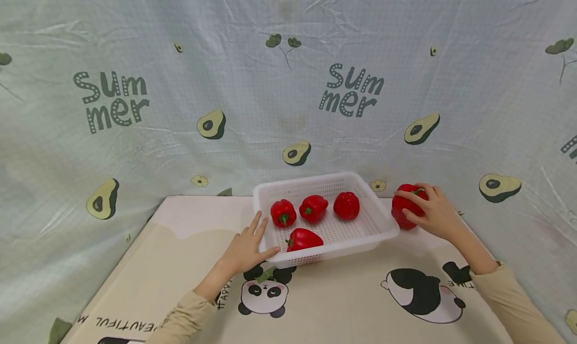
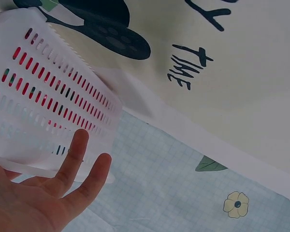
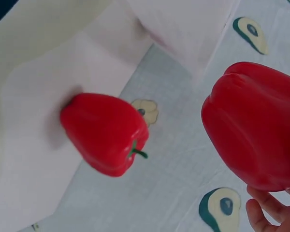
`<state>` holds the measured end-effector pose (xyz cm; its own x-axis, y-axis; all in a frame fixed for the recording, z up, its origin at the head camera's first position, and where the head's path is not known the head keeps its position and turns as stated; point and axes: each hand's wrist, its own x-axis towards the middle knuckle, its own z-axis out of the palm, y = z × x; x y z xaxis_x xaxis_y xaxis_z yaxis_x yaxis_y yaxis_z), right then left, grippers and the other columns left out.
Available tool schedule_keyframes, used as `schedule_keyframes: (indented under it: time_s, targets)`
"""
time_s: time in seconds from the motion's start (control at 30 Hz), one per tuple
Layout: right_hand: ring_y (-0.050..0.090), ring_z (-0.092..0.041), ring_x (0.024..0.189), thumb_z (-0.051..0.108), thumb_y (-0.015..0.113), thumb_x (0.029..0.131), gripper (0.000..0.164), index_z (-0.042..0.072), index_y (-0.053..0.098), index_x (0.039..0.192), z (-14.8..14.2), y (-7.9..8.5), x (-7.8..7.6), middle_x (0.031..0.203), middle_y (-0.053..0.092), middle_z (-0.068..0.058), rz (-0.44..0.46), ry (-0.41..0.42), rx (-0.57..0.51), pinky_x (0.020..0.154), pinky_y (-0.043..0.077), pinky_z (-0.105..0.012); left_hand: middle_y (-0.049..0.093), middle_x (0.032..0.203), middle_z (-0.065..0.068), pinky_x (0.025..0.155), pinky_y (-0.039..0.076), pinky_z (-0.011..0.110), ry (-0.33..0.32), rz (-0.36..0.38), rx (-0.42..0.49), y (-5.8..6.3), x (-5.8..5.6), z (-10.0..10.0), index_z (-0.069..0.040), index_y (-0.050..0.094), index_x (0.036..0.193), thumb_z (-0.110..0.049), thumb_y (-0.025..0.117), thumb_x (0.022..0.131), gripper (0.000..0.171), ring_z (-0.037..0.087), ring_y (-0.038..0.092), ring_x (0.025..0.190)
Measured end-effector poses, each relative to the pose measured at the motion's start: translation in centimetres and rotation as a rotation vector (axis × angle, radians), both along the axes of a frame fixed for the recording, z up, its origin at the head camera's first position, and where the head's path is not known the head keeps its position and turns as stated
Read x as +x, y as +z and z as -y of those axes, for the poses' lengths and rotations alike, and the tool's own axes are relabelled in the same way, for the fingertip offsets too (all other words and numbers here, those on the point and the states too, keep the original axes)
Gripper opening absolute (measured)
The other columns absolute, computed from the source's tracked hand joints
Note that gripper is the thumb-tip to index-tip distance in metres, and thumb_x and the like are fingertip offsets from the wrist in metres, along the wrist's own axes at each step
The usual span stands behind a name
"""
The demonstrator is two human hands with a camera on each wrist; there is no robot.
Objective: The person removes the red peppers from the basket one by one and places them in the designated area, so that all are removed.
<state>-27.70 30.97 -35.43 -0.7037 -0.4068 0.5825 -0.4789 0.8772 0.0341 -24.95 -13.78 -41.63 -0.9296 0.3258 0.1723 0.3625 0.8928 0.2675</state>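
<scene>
- Right hand (image 1: 435, 214) has one! Fingers and thumb are curved around a pepper (image 3: 256, 128), parted to its width, just right of the basket (image 1: 306, 185).
- Over on the left, the left hand (image 1: 243, 251) is spread wide, touching the basket's near-left corner, apparently gripping nothing.
- Inside the basket, four peppers (image 1: 346, 206): three on the far side, one near. A loose pepper (image 3: 104, 133) sits on the cloth (image 1: 342, 289), far right, close by the held one.
- Looks like the pick-up step, basket steadied. The next move probably calls for a firm hold, a lift above the right rim, then a carry left without bumping the loose pepper.
- Words now! "SUMMER" twice on the curtain (image 1: 252, 83); "HAPPY", "TIME" and "BEAUTIFUL" on the cloth. No brand readable anywhere.
</scene>
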Motion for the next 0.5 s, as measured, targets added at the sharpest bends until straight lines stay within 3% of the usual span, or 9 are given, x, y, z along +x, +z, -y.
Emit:
schedule_keyframes:
  time_s: [0.13, 0.33, 0.5]
  targets:
    - [0.042, -0.042, 0.094, 0.019, 0.072, 0.068, 0.045, 0.019, 0.056, 0.111, -1.3, -0.4, -0.2, 0.106, 0.048, -0.025, -0.052, -0.009, -0.005, 0.072, 0.041, -0.054, 0.013, 0.150, 0.012, 0.089, 0.036, 0.059, -0.002, 0.002, 0.000, -0.1, 0.0, 0.0, -0.008, 0.024, 0.141, -0.061, 0.046, 0.080, 0.084, 0.045, 0.044, 0.116]
    - [0.042, -0.044, 0.092, 0.040, 0.069, 0.072, 0.042, 0.020, 0.057, 0.108, -2.8, -0.6, -0.1, 0.101, 0.048, -0.026, -0.083, -0.061, 0.009, 0.070, 0.032, -0.053, 0.014, 0.150, 0.013, 0.089, 0.037, 0.059, 0.000, -0.005, 0.002, 0.1, 0.1, 0.0, -0.008, 0.025, 0.141, -0.060, 0.047, 0.080, 0.084, 0.044, 0.044, 0.116]
    - [0.041, -0.046, 0.094, 0.033, 0.074, 0.067, 0.048, 0.021, 0.054, 0.109, -4.0, -0.9, -0.2, 0.103, 0.046, -0.027, -0.065, -0.114, 0.021, 0.070, 0.032, -0.053, 0.014, 0.150, 0.013, 0.089, 0.036, 0.060, -0.001, -0.002, 0.006, 0.1, 0.2, 0.0, -0.007, 0.025, 0.141, -0.060, 0.047, 0.080, 0.084, 0.045, 0.044, 0.116]
